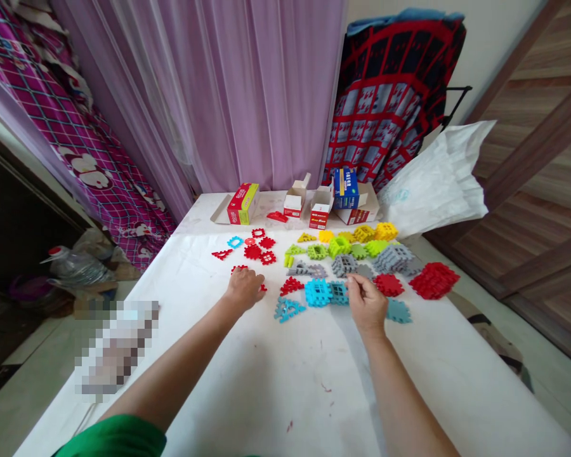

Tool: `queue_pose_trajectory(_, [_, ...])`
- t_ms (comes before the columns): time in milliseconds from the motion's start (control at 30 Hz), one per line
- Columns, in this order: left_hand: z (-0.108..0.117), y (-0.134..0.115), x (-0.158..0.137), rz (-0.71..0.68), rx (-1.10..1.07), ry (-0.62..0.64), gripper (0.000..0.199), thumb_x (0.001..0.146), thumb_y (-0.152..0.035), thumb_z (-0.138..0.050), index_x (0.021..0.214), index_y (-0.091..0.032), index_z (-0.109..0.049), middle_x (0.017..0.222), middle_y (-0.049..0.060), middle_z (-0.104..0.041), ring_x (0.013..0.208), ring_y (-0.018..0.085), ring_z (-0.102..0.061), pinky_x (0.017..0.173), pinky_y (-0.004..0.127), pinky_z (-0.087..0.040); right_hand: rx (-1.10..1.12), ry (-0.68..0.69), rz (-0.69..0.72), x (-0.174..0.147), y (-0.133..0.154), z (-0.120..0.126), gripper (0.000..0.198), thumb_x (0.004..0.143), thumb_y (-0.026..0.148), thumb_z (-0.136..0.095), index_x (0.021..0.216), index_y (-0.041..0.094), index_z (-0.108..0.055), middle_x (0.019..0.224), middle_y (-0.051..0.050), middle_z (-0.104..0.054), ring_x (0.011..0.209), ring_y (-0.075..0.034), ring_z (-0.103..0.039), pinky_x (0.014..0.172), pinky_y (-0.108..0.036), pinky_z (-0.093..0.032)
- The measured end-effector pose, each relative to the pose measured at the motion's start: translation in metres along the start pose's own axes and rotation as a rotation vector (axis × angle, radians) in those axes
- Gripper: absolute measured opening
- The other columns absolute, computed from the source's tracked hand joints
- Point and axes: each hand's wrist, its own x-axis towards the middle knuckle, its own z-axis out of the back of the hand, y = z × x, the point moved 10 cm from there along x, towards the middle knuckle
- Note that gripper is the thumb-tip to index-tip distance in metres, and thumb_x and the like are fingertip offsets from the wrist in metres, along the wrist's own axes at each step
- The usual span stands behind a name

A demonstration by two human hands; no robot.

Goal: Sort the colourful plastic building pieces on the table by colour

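White-covered tabletop (285,381) with flat plastic interlocking tiles sorted by colour across the middle of the frame. Containers stand in a row at the far edge, upper centre: a red-and-green cardboard box (243,203), closed; two small red-and-white cardboard boxes (295,199) and (321,207), flaps open, contents not visible; a blue cardboard box (346,188) standing upright in an open white-and-red carton (361,212). A crumpled white plastic bag (438,181) rises at the upper right, contents hidden.

Tile groups: scattered red plastic tiles (259,249) left of centre; yellow plastic tiles (375,232) and green plastic tiles (337,247) behind; a heap of grey plastic tiles (393,259) right of centre; a stack of red plastic tiles (434,280) further right; bright blue square plastic tiles (324,292) at centre; a dull blue triangular tile (288,309) just below and left of them.

The left hand (243,289) reaches in from the lower left, palm down, fingers curled loosely over a small red tile (238,269) on the tabletop; whether it grips the tile cannot be told. The right hand (365,303) extends from the lower right, forearm straight, its fingers pinched at the right edge of the bright blue square plastic tiles, just beside a dull blue square tile (400,311).
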Motion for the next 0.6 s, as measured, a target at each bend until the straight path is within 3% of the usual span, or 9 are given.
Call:
queue_pose_trajectory(167, [0.002,-0.001,0.002,0.046,0.016,0.002,0.026,0.09,-0.025,-0.046,0.098,-0.015,-0.069,0.092,0.017,-0.072,0.098,0.032,-0.065,0.088,0.043,-0.043,-0.016,-0.03,-0.026,-0.006,-0.021,0.01,0.037,0.084,0.047,-0.053,0.088,0.016,-0.072,0.073,-0.009,-0.074,0.059,-0.02,-0.067,0.065,-0.031,-0.053])
queue_pose_trajectory(367, [0.003,0.023,-0.002,0.181,-0.026,-0.028,0.033,0.094,-0.019,-0.038,0.118,-0.015,-0.06,0.097,0.015,-0.073,0.092,0.027,-0.069,0.078,0.036,-0.049,-0.018,-0.015,-0.02,-0.004,-0.017,0.009,0.036,0.084,0.046,-0.053,0.088,0.017,-0.072,0.072,-0.009,-0.074,0.059,-0.019,-0.067,0.065,-0.03,-0.053])
queue_pose_trajectory(433, [0.009,0.024,-0.002,0.187,-0.158,-0.085,0.032,0.095,-0.026,-0.04,0.118,-0.018,-0.06,0.099,0.011,-0.073,0.09,0.024,-0.069,0.079,0.033,-0.049,-0.025,0.0,-0.01,-0.004,-0.014,0.007,0.035,0.085,0.046,-0.053,0.088,0.017,-0.073,0.075,-0.009,-0.075,0.061,-0.019,-0.067,0.065,-0.03,-0.053])
queue_pose_trajectory(500, [0.011,0.017,0.0,0.153,-0.422,-0.12,0.03,0.093,-0.033,-0.046,0.113,-0.021,-0.064,0.095,0.006,-0.074,0.084,0.02,-0.069,0.075,0.029,-0.05,-0.032,0.008,0.0,-0.004,-0.011,0.006,0.035,0.085,0.046,-0.052,0.087,0.018,-0.072,0.076,-0.008,-0.075,0.062,-0.019,-0.068,0.065,-0.03,-0.053])
queue_pose_trajectory(600, [0.005,-0.007,0.011,0.072,-0.755,-0.063,0.031,0.087,-0.036,-0.053,0.109,-0.021,-0.069,0.085,0.002,-0.073,0.071,0.016,-0.067,0.066,0.025,-0.05,-0.029,0.012,0.018,-0.004,-0.008,0.007,0.035,0.085,0.046,-0.052,0.087,0.018,-0.072,0.076,-0.008,-0.075,0.061,-0.019,-0.068,0.064,-0.03,-0.053])
